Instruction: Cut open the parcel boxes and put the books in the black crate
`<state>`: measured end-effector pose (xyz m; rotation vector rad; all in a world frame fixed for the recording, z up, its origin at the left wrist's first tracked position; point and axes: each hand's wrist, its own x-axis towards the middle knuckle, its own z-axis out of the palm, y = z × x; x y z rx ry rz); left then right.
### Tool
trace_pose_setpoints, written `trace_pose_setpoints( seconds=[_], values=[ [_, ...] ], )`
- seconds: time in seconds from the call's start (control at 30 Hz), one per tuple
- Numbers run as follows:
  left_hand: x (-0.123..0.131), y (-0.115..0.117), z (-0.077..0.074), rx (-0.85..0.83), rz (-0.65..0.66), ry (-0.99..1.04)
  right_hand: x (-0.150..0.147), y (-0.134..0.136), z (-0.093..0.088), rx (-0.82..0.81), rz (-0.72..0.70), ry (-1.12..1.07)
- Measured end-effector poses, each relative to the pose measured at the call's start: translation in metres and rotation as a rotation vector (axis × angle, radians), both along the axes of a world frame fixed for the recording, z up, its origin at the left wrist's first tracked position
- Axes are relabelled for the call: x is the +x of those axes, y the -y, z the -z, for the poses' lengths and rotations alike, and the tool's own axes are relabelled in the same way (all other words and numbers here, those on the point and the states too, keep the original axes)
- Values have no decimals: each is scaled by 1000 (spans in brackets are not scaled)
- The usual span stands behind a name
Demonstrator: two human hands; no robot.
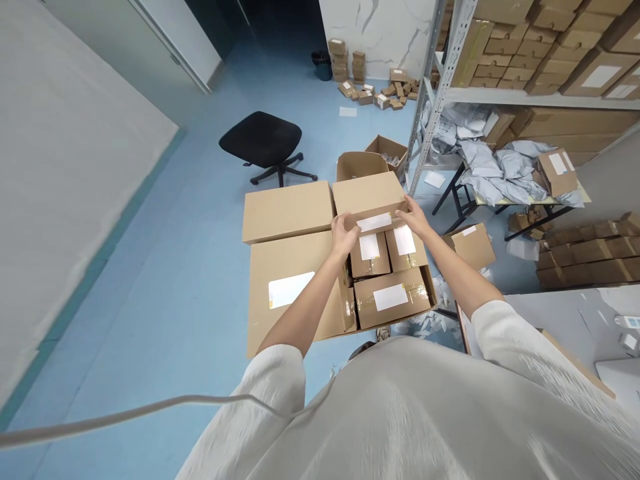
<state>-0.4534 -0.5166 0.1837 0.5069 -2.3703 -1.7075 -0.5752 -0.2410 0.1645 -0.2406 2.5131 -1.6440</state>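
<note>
- Print on the white label [374, 223] of the small carton [375, 215] between both hands: too small to read
- Fingertips of the left hand [345, 235] and right hand [413, 219]: hidden behind that carton
- Contents of the far open carton [385, 149]: too small to tell
- Top of the steel shelving [443, 67]: cut off by the upper edge

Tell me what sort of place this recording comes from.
Probably a parcel-packing room or small warehouse: metal shelving stacked with cardboard cartons, grey mailer bags heaped on a table, and small labelled boxes packed in an open carton.
</note>
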Motion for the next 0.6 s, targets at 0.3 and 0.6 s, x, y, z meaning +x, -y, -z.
trace_pose_setpoints(
  seconds=[0.3,0.6],
  values=[
    [24,-21,-21,19,79,-46,46,-37,-27,-82,99,-70],
    [29,-108,-37,7,348,-186,141,-136,-39,-100,396,-151]
  ],
)
